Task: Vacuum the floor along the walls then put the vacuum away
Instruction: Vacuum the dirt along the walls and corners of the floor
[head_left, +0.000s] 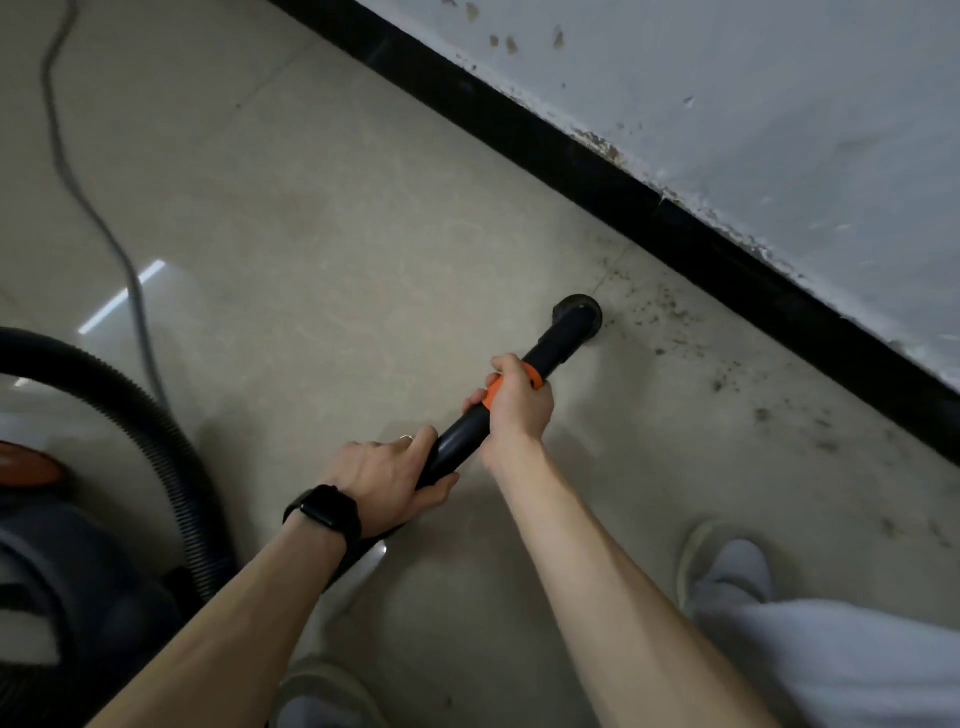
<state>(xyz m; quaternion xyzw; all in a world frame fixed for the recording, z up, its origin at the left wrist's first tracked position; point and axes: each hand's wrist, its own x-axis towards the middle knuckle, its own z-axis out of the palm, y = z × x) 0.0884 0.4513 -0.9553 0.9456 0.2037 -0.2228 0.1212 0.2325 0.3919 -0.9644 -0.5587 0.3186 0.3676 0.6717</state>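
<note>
Single head-worn view, looking steeply down.
Close above both forearms (597, 545); floor (311, 234) fills the frame, wall (727, 104) across the upper right.

Two hands are counted, the left hand (384, 475) and the right hand (514, 400), both gripped on one vacuum wand (460, 441). One round nozzle (577, 312), one orange collar (532, 375), one corrugated hose (156, 441), one vacuum canister (62, 571) and one grey power cord (88, 202) are seen. One smartwatch (324, 512), one ring (407, 438), one black baseboard (571, 156) and two pale shoes, the left shoe (332, 691) and the right shoe (727, 561), are also counted.
</note>
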